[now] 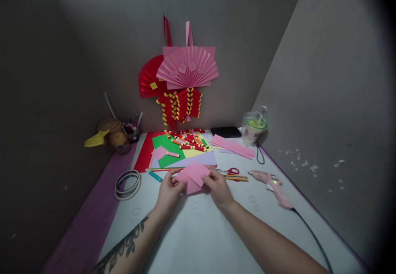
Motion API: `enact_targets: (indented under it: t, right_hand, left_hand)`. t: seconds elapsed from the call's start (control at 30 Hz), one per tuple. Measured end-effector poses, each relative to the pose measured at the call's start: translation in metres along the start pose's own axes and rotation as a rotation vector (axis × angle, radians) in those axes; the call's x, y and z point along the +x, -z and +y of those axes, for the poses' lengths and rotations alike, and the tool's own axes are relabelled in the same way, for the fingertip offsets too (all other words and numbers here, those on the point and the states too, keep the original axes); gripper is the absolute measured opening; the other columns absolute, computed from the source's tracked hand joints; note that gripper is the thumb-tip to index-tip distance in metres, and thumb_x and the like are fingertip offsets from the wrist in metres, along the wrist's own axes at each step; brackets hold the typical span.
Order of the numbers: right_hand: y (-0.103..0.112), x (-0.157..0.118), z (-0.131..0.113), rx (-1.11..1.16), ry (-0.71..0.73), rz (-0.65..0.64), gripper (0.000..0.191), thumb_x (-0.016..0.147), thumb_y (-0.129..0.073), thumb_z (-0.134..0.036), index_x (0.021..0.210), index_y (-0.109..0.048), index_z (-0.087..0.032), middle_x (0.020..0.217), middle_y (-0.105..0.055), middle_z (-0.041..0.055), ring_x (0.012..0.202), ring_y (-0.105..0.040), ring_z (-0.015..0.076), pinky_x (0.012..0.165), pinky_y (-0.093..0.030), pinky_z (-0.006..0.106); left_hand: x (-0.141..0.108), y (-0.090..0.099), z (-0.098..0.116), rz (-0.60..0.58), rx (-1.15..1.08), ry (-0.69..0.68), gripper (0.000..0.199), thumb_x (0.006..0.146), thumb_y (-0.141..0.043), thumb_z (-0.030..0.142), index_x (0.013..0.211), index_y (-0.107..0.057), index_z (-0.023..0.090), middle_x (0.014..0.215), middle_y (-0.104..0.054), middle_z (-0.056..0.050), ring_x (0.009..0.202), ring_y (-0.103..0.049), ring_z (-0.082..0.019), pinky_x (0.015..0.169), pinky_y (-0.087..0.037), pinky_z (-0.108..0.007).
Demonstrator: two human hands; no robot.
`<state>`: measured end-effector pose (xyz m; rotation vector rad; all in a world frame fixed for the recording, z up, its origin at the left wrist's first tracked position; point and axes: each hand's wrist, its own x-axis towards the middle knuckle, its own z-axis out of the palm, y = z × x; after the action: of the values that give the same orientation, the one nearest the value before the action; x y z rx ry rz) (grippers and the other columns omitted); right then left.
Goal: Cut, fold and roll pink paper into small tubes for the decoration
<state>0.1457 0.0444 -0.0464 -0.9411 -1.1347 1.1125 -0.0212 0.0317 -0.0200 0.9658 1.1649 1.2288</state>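
Note:
Pink paper squares (194, 176) overlap one another between my two hands, just above the white table covering. My left hand (172, 191) pinches their left edge between thumb and fingers. On the opposite edge, my right hand (218, 188) grips with its thumb on top. Beyond the hands lie coloured paper sheets (168, 148), with several small red, orange and pink paper rolls (193, 147) on them. A pair of red-handled scissors (233, 171) and several pencils (236, 178) rest close to my right hand. Near my left hand is a teal pen (154, 175).
Tape rolls (128, 184) lie at left. A pink glue gun (272, 184), its light on, trails a cable at right. Pink strips (233, 147), a black phone (226, 132), a lidded cup (255, 128) and a brown pot (116, 135) stand farther back. Paper fans (187, 67) hang on the wall.

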Motion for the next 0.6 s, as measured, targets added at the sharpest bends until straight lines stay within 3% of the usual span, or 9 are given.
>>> enact_targets:
  t: [0.07,0.17,0.23,0.4,0.6]
  right_hand:
    - [0.002,0.003,0.002,0.101,-0.039,0.104,0.019,0.07,-0.071,-0.03,0.067,-0.055,-0.02,0.067,-0.054,-0.0036,0.062,-0.05,0.012,0.062,-0.042,0.025]
    - [0.003,0.008,0.001,0.181,-0.098,0.169,0.024,0.064,-0.075,-0.028,0.072,-0.055,-0.02,0.065,-0.055,-0.0045,0.06,-0.05,0.0109,0.06,-0.041,0.023]
    - [0.002,0.008,-0.002,0.152,-0.145,0.11,0.025,0.063,-0.076,-0.029,0.079,-0.06,-0.019,0.07,-0.059,-0.0022,0.064,-0.053,0.0117,0.062,-0.042,0.024]
    - [-0.004,0.001,-0.005,-0.02,-0.198,-0.184,0.032,0.066,-0.07,-0.024,0.097,-0.063,-0.019,0.074,-0.06,-0.0017,0.066,-0.055,0.0125,0.063,-0.044,0.026]
    - [-0.006,-0.004,-0.002,-0.386,-0.086,-0.265,0.028,0.069,-0.059,-0.013,0.097,-0.06,-0.021,0.077,-0.06,-0.0017,0.066,-0.057,0.0127,0.062,-0.044,0.025]
  left_hand:
    - [0.004,0.004,-0.001,0.039,0.045,-0.046,0.05,0.064,-0.073,0.028,0.108,-0.052,0.016,0.054,-0.05,0.01,0.048,-0.047,-0.008,0.049,-0.034,-0.017]
    - [0.008,0.009,-0.004,0.078,0.09,-0.106,0.047,0.07,-0.068,0.03,0.111,-0.05,0.017,0.055,-0.047,0.01,0.049,-0.045,-0.008,0.05,-0.032,-0.017]
    - [0.009,0.011,-0.006,0.068,0.1,-0.107,0.047,0.073,-0.067,0.033,0.113,-0.049,0.017,0.059,-0.052,0.008,0.053,-0.049,-0.009,0.053,-0.035,-0.018]
    - [0.008,0.01,-0.007,-0.041,0.122,-0.051,0.049,0.073,-0.066,0.038,0.114,-0.05,0.015,0.061,-0.056,0.005,0.052,-0.048,-0.01,0.052,-0.034,-0.02]
    - [0.004,0.007,0.001,-0.125,0.12,-0.014,0.051,0.072,-0.067,0.039,0.113,-0.051,0.014,0.057,-0.052,0.007,0.05,-0.044,-0.008,0.049,-0.03,-0.019]
